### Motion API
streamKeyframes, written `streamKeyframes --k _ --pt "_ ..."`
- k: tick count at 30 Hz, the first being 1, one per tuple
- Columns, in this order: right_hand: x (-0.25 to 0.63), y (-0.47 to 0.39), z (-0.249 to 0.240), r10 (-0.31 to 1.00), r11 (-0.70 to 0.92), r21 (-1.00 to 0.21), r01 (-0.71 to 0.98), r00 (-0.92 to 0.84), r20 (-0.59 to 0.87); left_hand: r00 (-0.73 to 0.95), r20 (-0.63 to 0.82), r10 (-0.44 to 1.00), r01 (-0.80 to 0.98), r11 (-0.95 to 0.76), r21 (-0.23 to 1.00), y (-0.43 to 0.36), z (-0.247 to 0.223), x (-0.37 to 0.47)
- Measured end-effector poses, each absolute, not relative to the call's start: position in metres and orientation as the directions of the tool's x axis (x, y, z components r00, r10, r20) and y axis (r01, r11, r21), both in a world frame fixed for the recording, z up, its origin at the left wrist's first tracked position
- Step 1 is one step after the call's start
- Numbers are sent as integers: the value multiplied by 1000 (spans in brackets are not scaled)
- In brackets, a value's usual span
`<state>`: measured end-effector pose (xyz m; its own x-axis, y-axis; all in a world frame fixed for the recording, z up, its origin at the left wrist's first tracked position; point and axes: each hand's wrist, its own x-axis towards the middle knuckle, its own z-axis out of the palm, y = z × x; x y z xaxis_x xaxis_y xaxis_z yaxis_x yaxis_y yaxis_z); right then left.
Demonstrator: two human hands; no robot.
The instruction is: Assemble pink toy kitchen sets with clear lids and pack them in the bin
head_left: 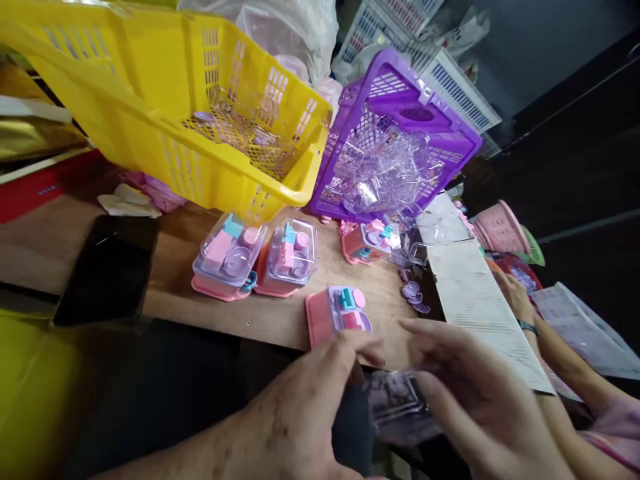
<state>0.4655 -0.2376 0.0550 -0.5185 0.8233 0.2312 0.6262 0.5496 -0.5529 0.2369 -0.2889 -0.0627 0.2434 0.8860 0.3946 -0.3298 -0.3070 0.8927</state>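
In the lower middle, my left hand has its fingers apart and bent. Its knuckles hide the lower edge of a pink and lilac toy kitchen box, which has no cover on; whether they touch cannot be seen. My right hand, blurred, is closed on a clear plastic cover below the table edge, between both hands. Two toy boxes with clear covers, one beside another, stand to the left. A further toy box sits behind, on the right.
A yellow basket and a purple basket of clear covers stand behind. A black phone lies left. Small lilac parts lie near a white board. Another person's hand and arm are at the right.
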Motion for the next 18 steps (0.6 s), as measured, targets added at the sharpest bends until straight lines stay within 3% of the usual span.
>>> streamKeyframes --k 2,5,6,7,9,12,15,18 --pt "442 -242 46 791 604 -535 591 -526 312 382 279 881 -466 -77 881 -300 -54 244" --pt "416 -252 27 723 600 -469 648 -189 664 324 52 945 -638 178 749 -306 -51 256" --pt "411 -257 19 694 587 -484 649 -95 714 284 -10 959 -712 218 668 -306 -51 259" --pt "409 -262 12 706 577 -515 633 -70 705 266 -52 962 -774 246 584 -306 -52 262" --pt "408 -274 -4 803 561 -602 568 -196 563 276 -65 959 -842 274 465 -305 -52 265" --pt "410 -287 -17 861 506 -721 474 -332 385 307 -41 951 -872 298 389 -305 -47 265" --pt "415 -294 -7 886 451 -776 440 -328 329 352 -18 936 -854 329 404 -307 -41 260" --pt "425 -296 17 887 394 -776 492 -424 182 373 104 922 -840 288 459 -307 -35 254"
